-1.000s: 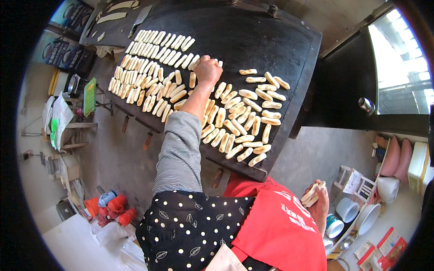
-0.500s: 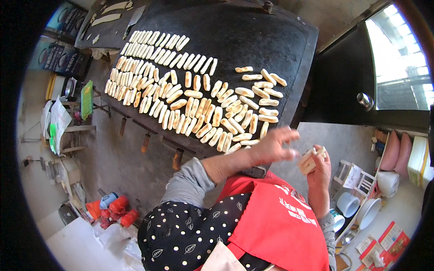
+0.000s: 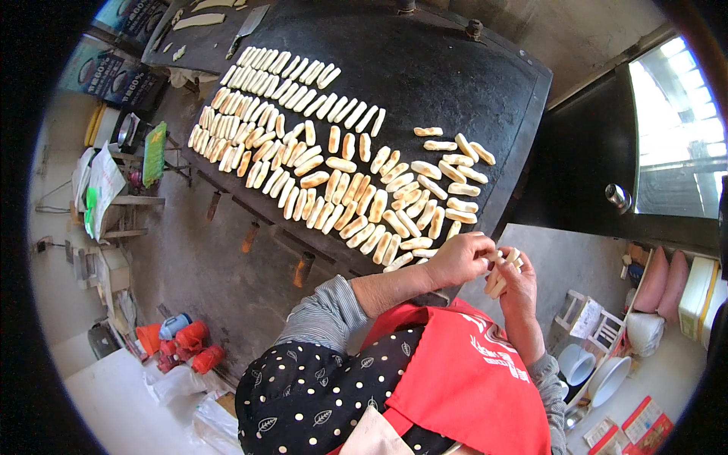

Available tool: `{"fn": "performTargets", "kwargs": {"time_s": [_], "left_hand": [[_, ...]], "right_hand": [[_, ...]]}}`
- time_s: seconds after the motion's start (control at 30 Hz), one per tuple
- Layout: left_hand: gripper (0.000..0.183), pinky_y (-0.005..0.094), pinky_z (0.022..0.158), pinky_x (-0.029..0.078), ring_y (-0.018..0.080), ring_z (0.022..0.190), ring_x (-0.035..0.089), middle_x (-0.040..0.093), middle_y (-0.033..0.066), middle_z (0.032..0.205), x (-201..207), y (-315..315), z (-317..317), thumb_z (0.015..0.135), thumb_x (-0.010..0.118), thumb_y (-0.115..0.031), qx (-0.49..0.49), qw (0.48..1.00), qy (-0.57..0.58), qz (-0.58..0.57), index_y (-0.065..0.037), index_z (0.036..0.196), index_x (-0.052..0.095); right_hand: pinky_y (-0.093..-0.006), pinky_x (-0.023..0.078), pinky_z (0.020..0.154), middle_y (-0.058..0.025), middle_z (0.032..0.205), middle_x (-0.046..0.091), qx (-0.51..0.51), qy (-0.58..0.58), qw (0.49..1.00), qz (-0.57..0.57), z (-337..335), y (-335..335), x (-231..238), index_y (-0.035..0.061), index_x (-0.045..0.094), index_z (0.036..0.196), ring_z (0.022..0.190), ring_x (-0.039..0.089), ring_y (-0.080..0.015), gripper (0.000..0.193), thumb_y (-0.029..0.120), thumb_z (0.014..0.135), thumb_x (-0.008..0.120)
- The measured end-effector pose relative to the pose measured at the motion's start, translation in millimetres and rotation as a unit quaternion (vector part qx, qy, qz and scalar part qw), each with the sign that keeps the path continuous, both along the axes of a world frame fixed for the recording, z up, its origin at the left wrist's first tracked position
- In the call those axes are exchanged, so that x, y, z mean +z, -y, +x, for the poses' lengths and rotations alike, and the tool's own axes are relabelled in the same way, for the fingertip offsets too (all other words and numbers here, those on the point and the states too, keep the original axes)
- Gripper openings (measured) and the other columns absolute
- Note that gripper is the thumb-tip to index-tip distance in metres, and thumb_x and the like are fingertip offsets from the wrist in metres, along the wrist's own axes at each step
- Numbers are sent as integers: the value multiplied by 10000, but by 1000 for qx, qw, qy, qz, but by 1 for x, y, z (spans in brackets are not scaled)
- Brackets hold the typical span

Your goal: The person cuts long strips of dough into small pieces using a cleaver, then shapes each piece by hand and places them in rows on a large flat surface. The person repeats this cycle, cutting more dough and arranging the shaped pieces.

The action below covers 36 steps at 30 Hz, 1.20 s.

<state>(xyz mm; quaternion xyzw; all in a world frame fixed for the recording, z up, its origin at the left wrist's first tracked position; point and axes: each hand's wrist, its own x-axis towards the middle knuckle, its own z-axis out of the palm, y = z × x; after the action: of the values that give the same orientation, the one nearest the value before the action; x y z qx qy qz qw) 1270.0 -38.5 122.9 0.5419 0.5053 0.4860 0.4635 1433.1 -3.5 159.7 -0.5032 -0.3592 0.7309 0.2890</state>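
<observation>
My right hand point(image 3: 520, 290) is closed around a small bundle of pale, finger-length bread sticks point(image 3: 497, 285), held just off the near right corner of a black griddle point(image 3: 447, 76). Against the top of that bundle, my left hand point(image 3: 459, 259) has its fingertips pinched together on the end of a stick. Many short bread sticks point(image 3: 341, 164) lie on the griddle. Those in the far rows point(image 3: 296, 94) are pale and line up side by side; the nearer ones are browned in patches and lie less evenly, some turned crosswise.
A cleaver point(image 3: 248, 29) and pale dough strips point(image 3: 199, 20) lie on a board at the far left. Wooden handles point(image 3: 303, 269) stick out below the griddle's near edge. White basins point(image 3: 609, 379) and a small white rack point(image 3: 590, 317) stand at lower right; red containers point(image 3: 193, 334) sit at lower left.
My left hand, spread and apart from the bundle before, has closed in on the sticks in my right hand. The whole view has shifted slightly, so the griddle appears further right.
</observation>
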Motion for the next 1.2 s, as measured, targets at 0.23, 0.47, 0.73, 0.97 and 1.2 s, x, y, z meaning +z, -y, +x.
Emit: {"fn": "performTargets", "kwargs": {"time_s": [0.23, 0.47, 0.73, 0.97, 1.2], "left_hand": [[212, 276, 698, 558, 143, 670, 617, 673, 72, 865, -28, -58, -134, 791, 617, -1, 157, 957, 205, -131, -32, 998, 653], [212, 344, 690, 509, 234, 729, 663, 694, 103, 813, -47, -125, -347, 702, 681, -123, 332, 791, -497, -132, -66, 906, 691], [197, 420, 766, 505, 320, 905, 637, 663, 115, 933, -83, -146, -392, 807, 555, -259, 325, 763, -530, -175, -118, 861, 681], [185, 429, 808, 502, 324, 941, 624, 646, 108, 1019, -106, -157, -399, 736, 623, -152, 389, 743, -500, -214, -117, 904, 692], [224, 397, 805, 491, 320, 884, 597, 599, 142, 952, -53, -134, -301, 786, 658, -176, 347, 791, -504, 5, -71, 983, 635]], "right_hand": [[-325, 522, 630, -95, 918, 623, -76, -13, 996, -35, 28, -14, 2, 51, 554, 1080, 792, 642, -214, 209, 107, 882, 588], [-333, 521, 622, -95, 892, 620, -146, -5, 986, -73, 58, -10, -8, 47, 543, 1077, 755, 628, -206, 232, 125, 872, 615], [-336, 527, 621, -88, 895, 618, -165, -8, 980, -109, 60, -12, -15, 60, 544, 1070, 758, 628, -197, 246, 163, 866, 634], [-337, 532, 628, -88, 904, 614, -163, -3, 980, -114, 63, -11, -16, 55, 532, 1098, 769, 628, -189, 274, 174, 872, 629], [-355, 541, 678, -112, 941, 610, -129, -70, 982, -120, 53, -14, -12, 43, 503, 1149, 805, 630, -223, 299, 195, 905, 582]]}}
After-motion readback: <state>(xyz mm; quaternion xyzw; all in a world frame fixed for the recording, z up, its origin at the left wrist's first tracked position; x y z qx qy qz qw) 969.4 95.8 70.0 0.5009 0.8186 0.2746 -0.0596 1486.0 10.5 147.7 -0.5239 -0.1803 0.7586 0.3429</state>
